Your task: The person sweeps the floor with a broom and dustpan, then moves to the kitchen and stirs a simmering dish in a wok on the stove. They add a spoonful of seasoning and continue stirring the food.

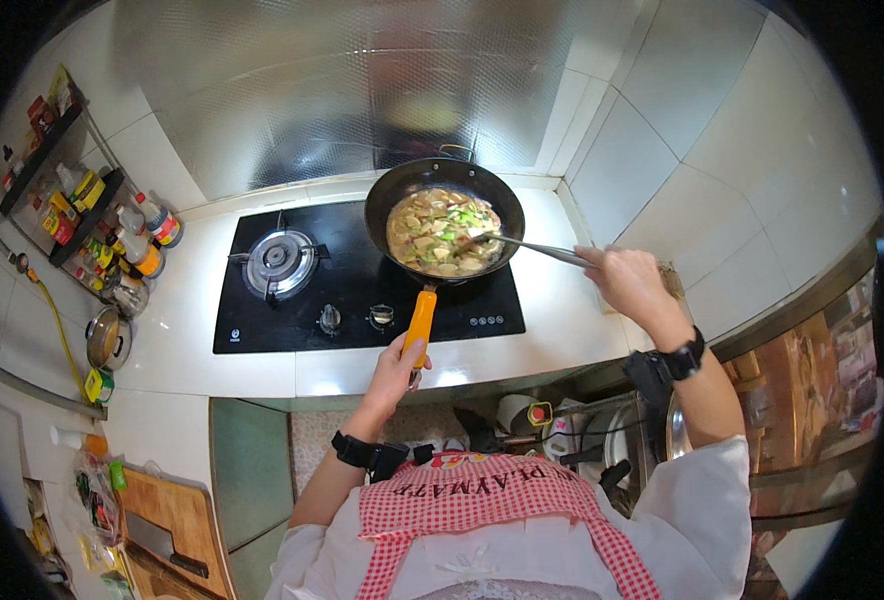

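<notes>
A black wok (382, 199) sits over the right side of the black gas hob (352, 285). Sliced food with green pieces in a light brown sauce (442, 232) fills its bottom. My left hand (400, 367) is closed around the wok's orange handle (421, 322), near its end. In my right hand (629, 281) is the grey metal handle of a cooking utensil (547, 249), which slants down to the left into the food. Its head is partly hidden there by sauce and food.
An uncovered burner (280, 257) is on the hob's left side. Seasoning bottles (141, 251) and a lidded pot (108, 337) stand further left, below wall shelves (44, 161). At lower left, a cleaver (150, 536) lies on a wooden cutting board (179, 502). Tiled walls border the counter.
</notes>
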Demonstrator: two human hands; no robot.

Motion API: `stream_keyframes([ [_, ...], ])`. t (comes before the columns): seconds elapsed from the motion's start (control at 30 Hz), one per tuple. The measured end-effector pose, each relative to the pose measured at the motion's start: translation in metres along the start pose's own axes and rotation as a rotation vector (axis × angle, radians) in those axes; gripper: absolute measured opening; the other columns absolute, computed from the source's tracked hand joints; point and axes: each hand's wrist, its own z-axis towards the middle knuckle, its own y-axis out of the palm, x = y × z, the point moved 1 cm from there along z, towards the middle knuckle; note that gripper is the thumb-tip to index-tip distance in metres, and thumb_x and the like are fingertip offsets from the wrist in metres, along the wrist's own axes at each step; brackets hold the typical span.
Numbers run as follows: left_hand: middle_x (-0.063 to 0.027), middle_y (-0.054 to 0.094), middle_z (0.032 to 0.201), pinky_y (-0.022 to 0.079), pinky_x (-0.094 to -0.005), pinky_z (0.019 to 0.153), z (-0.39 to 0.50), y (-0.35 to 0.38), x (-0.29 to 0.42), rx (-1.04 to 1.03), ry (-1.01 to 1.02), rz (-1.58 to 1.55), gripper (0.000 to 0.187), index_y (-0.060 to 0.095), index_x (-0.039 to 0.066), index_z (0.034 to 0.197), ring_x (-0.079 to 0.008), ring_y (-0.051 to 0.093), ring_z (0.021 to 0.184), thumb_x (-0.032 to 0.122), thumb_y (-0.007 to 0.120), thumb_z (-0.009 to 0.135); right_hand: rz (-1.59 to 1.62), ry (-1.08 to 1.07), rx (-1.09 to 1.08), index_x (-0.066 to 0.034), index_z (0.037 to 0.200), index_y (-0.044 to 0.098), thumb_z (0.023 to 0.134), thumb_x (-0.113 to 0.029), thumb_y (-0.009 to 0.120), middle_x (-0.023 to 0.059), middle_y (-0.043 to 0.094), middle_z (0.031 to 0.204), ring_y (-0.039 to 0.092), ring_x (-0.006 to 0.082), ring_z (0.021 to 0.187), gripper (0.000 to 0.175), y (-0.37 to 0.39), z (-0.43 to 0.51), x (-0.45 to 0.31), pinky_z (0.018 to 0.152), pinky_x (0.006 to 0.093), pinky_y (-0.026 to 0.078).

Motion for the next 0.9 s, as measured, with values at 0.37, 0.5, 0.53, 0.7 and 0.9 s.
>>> stream_keyframes([
  [0.37, -0.0013, 0.056, 0.078, 0.035, -0.0205, 0.045, -0.002, 0.001, 0.003, 0.010, 0.004, 0.022, 0.035, 0.051, 0.005, 0.122, -0.0055, 0.042, 0.049, 0.033, 0.047, 0.102, 0.104, -0.066, 0.243, -0.0259, 0.123, 0.064, 0.087, -0.021, 0.065, 0.0091, 0.064, 0.082, 0.065, 0.0269, 0.070, 0.036, 0.046, 0.045, 0.008, 0.059, 0.0400, 0.051],
  [0.5, -0.0013, 0.056, 0.078, 0.036, -0.0204, 0.046, -0.001, 0.000, 0.003, 0.017, -0.017, 0.024, 0.037, 0.050, 0.006, 0.126, -0.0057, 0.043, 0.050, 0.033, 0.047, 0.102, 0.030, -0.056, 0.170, -0.0310, 0.126, 0.061, 0.088, -0.021, 0.063, 0.0077, 0.060, 0.079, 0.064, 0.0276, 0.067, 0.040, 0.089, 0.070, -0.007, 0.057, 0.0393, 0.051],
  [0.53, -0.0013, 0.056, 0.078, 0.036, -0.0203, 0.046, -0.001, 0.000, 0.003, 0.016, -0.019, 0.023, 0.037, 0.050, 0.006, 0.127, -0.0057, 0.043, 0.050, 0.033, 0.047, 0.102, 0.041, -0.060, 0.169, -0.0302, 0.129, 0.059, 0.088, -0.020, 0.063, 0.0087, 0.061, 0.081, 0.063, 0.0292, 0.068, 0.042, 0.091, 0.066, -0.003, 0.057, 0.0405, 0.051],
  [0.7, -0.0013, 0.056, 0.078, 0.035, -0.0202, 0.046, -0.001, -0.001, 0.001, 0.016, -0.015, -0.004, 0.038, 0.049, 0.006, 0.128, -0.0058, 0.043, 0.050, 0.034, 0.047, 0.102, 0.082, -0.015, 0.080, -0.0290, 0.130, 0.058, 0.087, -0.015, 0.063, 0.0111, 0.060, 0.081, 0.062, 0.0325, 0.066, 0.046, 0.069, 0.001, 0.032, 0.057, 0.0427, 0.050],
  [0.9, -0.0013, 0.056, 0.078, 0.035, -0.0203, 0.046, -0.001, 0.000, 0.001, 0.027, -0.016, 0.006, 0.037, 0.049, 0.006, 0.128, -0.0057, 0.042, 0.048, 0.033, 0.046, 0.102, 0.101, 0.050, 0.090, -0.0256, 0.125, 0.063, 0.086, -0.016, 0.065, 0.0131, 0.061, 0.080, 0.062, 0.0330, 0.065, 0.040, 0.021, -0.059, 0.036, 0.058, 0.0426, 0.050],
])
